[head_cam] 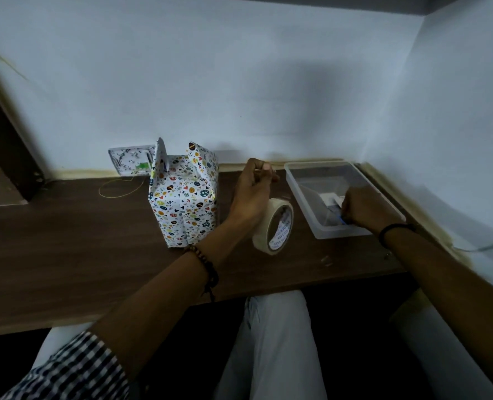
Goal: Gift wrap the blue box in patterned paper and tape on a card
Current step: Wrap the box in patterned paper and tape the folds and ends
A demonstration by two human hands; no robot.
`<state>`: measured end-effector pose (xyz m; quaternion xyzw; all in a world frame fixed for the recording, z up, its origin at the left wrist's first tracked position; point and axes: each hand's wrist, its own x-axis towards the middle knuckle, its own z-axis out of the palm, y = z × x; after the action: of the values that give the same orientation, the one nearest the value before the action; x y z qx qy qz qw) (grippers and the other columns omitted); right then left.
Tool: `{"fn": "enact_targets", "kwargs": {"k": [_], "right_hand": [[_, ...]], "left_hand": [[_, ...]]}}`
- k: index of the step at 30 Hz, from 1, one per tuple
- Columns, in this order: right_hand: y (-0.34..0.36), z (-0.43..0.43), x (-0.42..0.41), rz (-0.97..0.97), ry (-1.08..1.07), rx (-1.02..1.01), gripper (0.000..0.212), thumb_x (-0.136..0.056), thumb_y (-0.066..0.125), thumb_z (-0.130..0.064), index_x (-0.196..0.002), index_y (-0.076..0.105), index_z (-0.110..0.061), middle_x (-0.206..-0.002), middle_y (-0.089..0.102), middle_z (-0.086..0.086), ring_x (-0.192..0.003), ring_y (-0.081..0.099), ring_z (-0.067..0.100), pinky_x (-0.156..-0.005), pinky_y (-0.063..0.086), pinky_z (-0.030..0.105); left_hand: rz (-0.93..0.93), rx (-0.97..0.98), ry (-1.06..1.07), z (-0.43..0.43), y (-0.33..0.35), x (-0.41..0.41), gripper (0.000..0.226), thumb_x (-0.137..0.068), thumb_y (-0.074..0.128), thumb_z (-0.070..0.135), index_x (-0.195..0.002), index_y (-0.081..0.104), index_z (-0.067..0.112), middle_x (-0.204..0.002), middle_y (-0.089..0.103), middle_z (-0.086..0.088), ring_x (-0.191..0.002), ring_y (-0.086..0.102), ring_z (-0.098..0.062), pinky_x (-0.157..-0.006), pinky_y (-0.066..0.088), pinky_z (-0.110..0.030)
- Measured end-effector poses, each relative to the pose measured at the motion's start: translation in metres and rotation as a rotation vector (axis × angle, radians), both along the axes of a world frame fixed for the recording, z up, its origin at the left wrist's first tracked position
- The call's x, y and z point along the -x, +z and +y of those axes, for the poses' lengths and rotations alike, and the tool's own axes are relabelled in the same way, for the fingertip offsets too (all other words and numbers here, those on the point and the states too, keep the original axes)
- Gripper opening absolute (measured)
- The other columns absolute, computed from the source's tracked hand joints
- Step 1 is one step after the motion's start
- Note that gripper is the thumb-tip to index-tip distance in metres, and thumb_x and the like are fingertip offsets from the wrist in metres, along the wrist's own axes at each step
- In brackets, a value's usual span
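The dark wooden tabletop runs wall to wall. Its widest bare stretch lies left of and in front of the box, and its near edge is well in front of it. The box stands upright near the back wall, covered in patterned paper, with two paper flaps sticking up at its top.

Well to the right of the box, a clear plastic tray sits in the corner against the side wall. Between the box and the tray, a roll of tape stands on edge. The left hand is raised just right of the box and apart from it. Its fingers are curled with the thumb against the fingertips, and I cannot tell whether anything is pinched there. The right hand reaches into the tray, fingers curled round a small blue item beside a white card. Left of the box lies a thin yellow string.
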<state>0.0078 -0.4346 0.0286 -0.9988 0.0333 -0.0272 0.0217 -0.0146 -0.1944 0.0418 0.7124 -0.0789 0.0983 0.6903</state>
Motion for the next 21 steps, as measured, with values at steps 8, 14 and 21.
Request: {"fn": "enact_targets", "kwargs": {"k": [8,14,21], "right_hand": [[0.013,0.021,-0.003,0.197,0.056,0.173,0.025,-0.095,0.061,-0.011,-0.115,0.062,0.004,-0.12,0.064,0.021,-0.107,0.062,0.03,-0.081,0.045,0.029],[0.03,0.028,0.005,0.126,0.218,-0.426,0.024,-0.098,0.056,-0.011,-0.119,0.067,-0.013,-0.113,0.07,0.003,-0.09,0.067,0.015,-0.074,0.053,0.025],[0.051,0.05,0.031,0.413,0.423,-0.784,0.022,-0.093,0.064,-0.017,-0.115,0.066,-0.015,-0.107,0.072,-0.001,-0.095,0.07,0.011,-0.075,0.057,0.022]], "left_hand": [[0.005,0.01,0.029,-0.006,0.004,0.004,0.02,-0.105,0.043,0.034,-0.095,0.052,0.02,-0.097,0.07,0.001,-0.099,0.066,-0.017,-0.086,0.052,-0.046],[0.044,0.039,0.056,-0.011,0.007,0.006,0.02,-0.104,0.044,0.037,-0.088,0.052,0.028,-0.102,0.07,-0.003,-0.099,0.066,-0.021,-0.092,0.053,-0.056],[0.137,0.162,0.136,-0.018,0.012,0.002,0.019,-0.103,0.047,0.037,-0.087,0.053,0.03,-0.095,0.07,0.002,-0.096,0.065,-0.017,-0.091,0.054,-0.053]]}}
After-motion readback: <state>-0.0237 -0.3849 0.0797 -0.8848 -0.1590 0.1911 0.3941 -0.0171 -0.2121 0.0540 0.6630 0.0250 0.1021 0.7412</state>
